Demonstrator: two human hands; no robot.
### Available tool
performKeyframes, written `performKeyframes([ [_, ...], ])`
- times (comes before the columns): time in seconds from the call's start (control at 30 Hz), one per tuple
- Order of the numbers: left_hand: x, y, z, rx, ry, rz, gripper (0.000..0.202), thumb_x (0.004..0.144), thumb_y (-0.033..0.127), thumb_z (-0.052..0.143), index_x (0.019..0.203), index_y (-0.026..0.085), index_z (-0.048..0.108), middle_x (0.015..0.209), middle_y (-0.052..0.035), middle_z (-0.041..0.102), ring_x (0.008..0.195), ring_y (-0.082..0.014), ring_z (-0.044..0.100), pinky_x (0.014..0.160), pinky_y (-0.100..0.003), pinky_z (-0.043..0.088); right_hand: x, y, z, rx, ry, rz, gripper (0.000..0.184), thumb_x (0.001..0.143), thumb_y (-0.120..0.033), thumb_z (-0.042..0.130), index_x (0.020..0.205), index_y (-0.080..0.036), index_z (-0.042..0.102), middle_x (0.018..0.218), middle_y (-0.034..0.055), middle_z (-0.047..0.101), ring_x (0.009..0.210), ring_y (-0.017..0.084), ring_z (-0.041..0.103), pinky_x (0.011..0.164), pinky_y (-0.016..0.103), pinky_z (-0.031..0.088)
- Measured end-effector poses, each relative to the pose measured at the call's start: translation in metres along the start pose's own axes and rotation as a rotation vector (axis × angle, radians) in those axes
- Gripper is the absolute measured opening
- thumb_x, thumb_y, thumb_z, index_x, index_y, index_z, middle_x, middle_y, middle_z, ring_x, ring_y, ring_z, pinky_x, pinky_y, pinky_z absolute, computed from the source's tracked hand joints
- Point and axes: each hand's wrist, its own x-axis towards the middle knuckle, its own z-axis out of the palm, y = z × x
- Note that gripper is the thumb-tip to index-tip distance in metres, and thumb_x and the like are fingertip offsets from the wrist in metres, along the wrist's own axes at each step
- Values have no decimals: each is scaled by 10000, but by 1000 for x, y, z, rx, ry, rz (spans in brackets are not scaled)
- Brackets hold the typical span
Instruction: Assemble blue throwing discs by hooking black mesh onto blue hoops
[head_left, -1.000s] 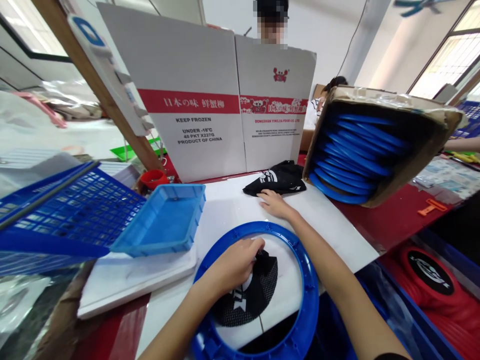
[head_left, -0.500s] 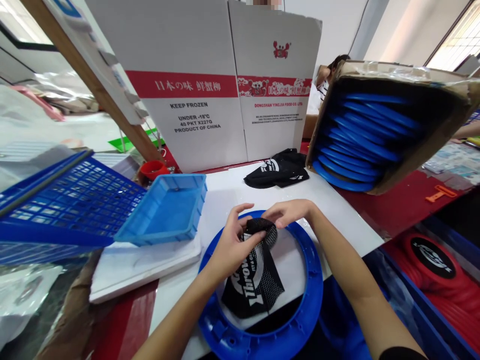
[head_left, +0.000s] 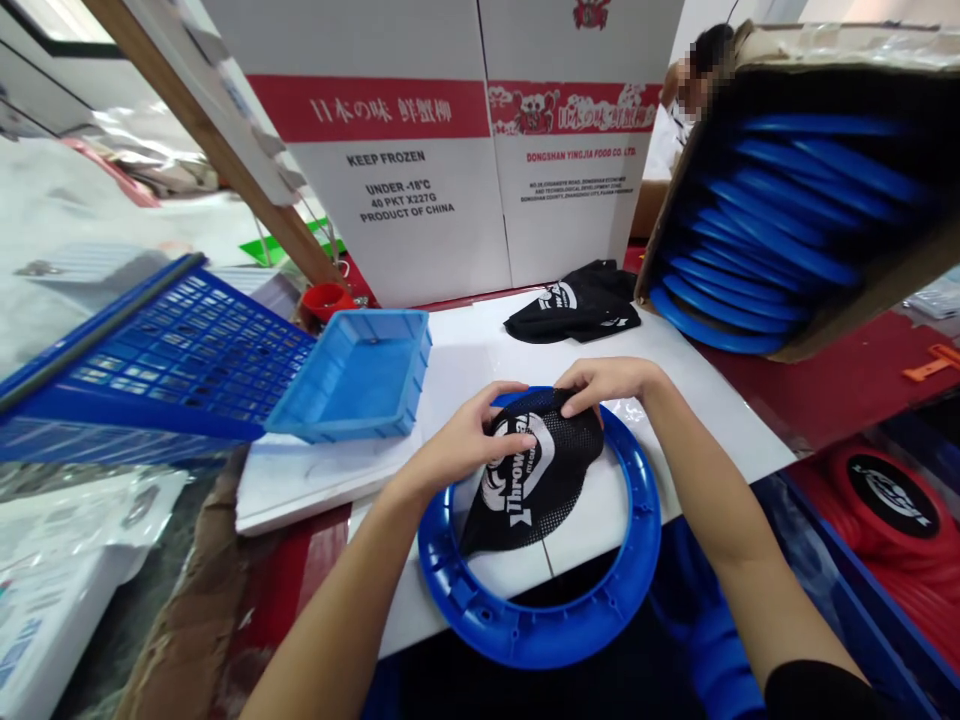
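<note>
A black mesh fabric piece (head_left: 555, 505) with white printed lettering lies across the inside of a blue plastic ring (head_left: 540, 635). My left hand (head_left: 487, 430) is closed on the fabric's upper left part, thumb over the print. At the fabric's upper right edge, my right hand (head_left: 604, 385) pinches it against the far rim of the ring. Both hands hide part of that rim. The ring overhangs the near edge of the white work surface (head_left: 457, 360), and the lower end of the fabric hangs loose within it.
Farther back lie more black printed fabric pieces (head_left: 574, 300). A blue tray (head_left: 360, 375) and a blue basket (head_left: 187, 350) stand left. At right, a cardboard box (head_left: 832, 345) holds several blue rings (head_left: 757, 250); red rings (head_left: 885, 500) sit below. A large white carton (head_left: 420, 240) blocks the back.
The fabric, bunched between my fingers before, is spread wider toward the ring's far rim. My right hand has come down onto its edge. The camera view has tilted down.
</note>
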Motion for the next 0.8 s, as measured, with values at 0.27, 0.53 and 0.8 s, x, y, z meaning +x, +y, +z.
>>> performKeyframes([
  [0.27, -8, 0, -16, -265, -59, 74, 746, 642, 386, 894, 1305, 226, 593, 826, 12, 628, 738, -174, 647, 678, -299, 542, -25, -1, -12, 75, -271, 80, 450, 749, -468, 922, 939, -117, 716, 722, 20, 775, 546, 146, 723, 410, 172, 522],
  [0.53, -15, 2, -7, -73, -417, 134, 559, 635, 327, 883, 1141, 228, 667, 804, 17, 610, 716, -148, 595, 672, -279, 504, 6, -11, 13, 166, -497, -21, 585, 779, -540, 894, 1138, -143, 656, 980, 90, 817, 807, 216, 808, 551, 214, 614],
  [0.8, 11, -6, 3, 278, -73, 183, 414, 804, 427, 743, 1150, 209, 677, 1015, -58, 705, 1027, -259, 664, 905, -386, 551, 31, 6, 20, 36, -241, 50, 728, 742, -743, 810, 1145, -168, 616, 868, 28, 766, 689, 212, 772, 524, 262, 573],
])
